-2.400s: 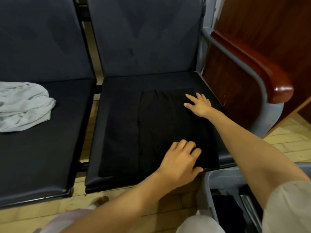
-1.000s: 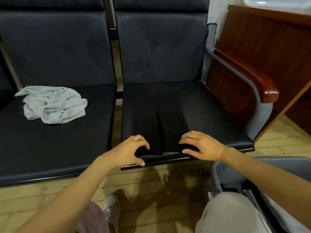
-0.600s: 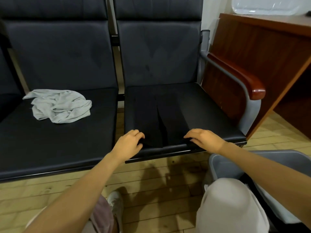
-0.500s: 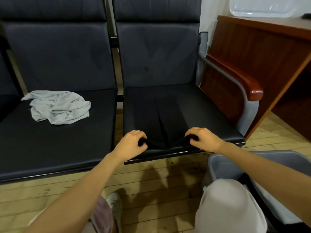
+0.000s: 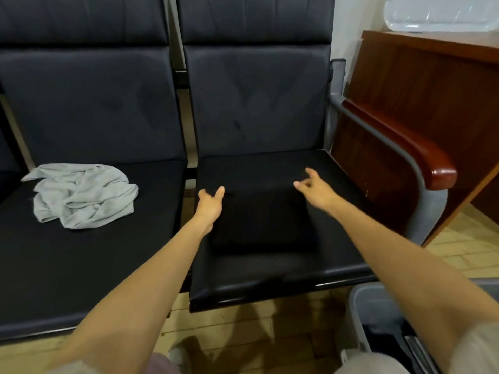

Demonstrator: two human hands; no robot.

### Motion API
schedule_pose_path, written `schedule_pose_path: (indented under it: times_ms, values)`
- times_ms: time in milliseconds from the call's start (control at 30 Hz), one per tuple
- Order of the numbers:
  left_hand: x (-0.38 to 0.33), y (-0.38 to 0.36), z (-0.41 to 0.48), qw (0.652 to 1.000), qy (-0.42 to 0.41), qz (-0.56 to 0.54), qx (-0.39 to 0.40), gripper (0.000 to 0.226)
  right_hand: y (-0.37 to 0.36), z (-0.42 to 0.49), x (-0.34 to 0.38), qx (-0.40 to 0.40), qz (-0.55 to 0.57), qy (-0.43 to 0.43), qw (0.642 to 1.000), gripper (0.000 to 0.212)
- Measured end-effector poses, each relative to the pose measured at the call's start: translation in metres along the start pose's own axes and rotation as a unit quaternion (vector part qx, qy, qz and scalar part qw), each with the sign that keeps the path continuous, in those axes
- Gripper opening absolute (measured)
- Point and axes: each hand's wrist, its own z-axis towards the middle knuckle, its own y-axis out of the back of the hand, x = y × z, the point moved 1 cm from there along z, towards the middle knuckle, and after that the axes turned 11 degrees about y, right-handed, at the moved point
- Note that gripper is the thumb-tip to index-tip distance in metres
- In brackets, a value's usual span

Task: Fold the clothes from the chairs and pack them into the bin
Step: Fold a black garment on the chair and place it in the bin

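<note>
Inspector: Black garment [image 5: 262,220], centre frame on the chair seat [image 5: 270,279]?
Clerk: Hem folded over, now halved. Left hand [image 5: 210,203] and right hand [image 5: 316,190] empty, fingers loose, at its upper corners (just released). Bin [image 5: 372,306] next, probably.

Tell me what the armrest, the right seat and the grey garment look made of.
Armrest: wood, probably varnished; red-brown with a glossy highlight at its rounded end.
Seat: leather or vinyl; black, smooth, sheen along the front edge.
Grey garment: soft matte fabric, perhaps cotton; it lies in crumpled folds.
</note>
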Motion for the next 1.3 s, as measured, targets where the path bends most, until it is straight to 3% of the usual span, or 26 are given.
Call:
schedule_pose_path:
  times_ms: [67,167,233,300,367,400,467,533,767,867,967,1033,1133,1300]
  values:
    - [0.010,0.000,0.012,0.999,0.024,0.015,-0.015,0.071,-0.019,0.003,-0.019,0.000,-0.012,-0.035,0.999,0.065]
    - [0.015,0.001,0.015,0.990,-0.041,0.126,-0.039,0.069,-0.035,-0.007,-0.033,-0.023,-0.084,0.034,0.996,0.056]
    - [0.016,-0.003,0.004,0.934,-0.157,0.302,-0.106,0.062,-0.039,-0.011,-0.030,-0.077,-0.139,0.099,0.982,0.047]
    - [0.016,-0.015,-0.008,0.846,-0.290,0.423,-0.145,0.052,-0.046,-0.011,-0.020,-0.113,-0.175,0.171,0.963,0.041]
    - [0.020,-0.028,-0.010,0.789,-0.324,0.509,-0.117,0.049,-0.057,-0.010,-0.013,-0.063,-0.222,0.207,0.951,0.042]
    - [0.024,-0.031,-0.007,0.779,-0.292,0.547,-0.093,0.051,-0.064,-0.010,-0.013,-0.009,-0.246,0.189,0.950,0.046]
    - [0.034,-0.031,0.001,0.784,-0.179,0.593,-0.039,0.057,-0.074,-0.012,-0.022,0.094,-0.283,0.117,0.947,0.053]
    - [0.039,-0.029,0.006,0.791,-0.133,0.597,-0.026,0.060,-0.076,-0.014,-0.030,0.123,-0.296,0.082,0.944,0.056]
    - [0.059,-0.034,-0.035,0.791,-0.172,0.587,0.024,0.056,-0.061,-0.064,-0.037,0.125,-0.290,0.081,0.946,0.055]
    - [0.074,-0.040,-0.057,0.854,-0.243,0.459,-0.041,0.053,-0.045,-0.093,-0.053,0.083,-0.259,0.089,0.958,0.052]
    - [0.075,-0.047,-0.076,0.883,-0.166,0.400,-0.182,0.064,-0.030,-0.119,-0.068,-0.025,-0.230,0.030,0.972,0.052]
    - [0.073,-0.051,-0.081,0.890,-0.084,0.411,-0.180,0.067,-0.026,-0.133,-0.072,-0.065,-0.223,-0.017,0.973,0.051]
    - [0.069,-0.059,-0.088,0.886,-0.027,0.441,-0.142,0.068,-0.026,-0.151,-0.068,-0.097,-0.234,-0.013,0.967,0.042]
    - [0.066,-0.088,-0.118,0.863,-0.094,0.488,-0.089,0.047,-0.015,-0.181,-0.073,-0.128,-0.211,-0.016,0.969,0.034]
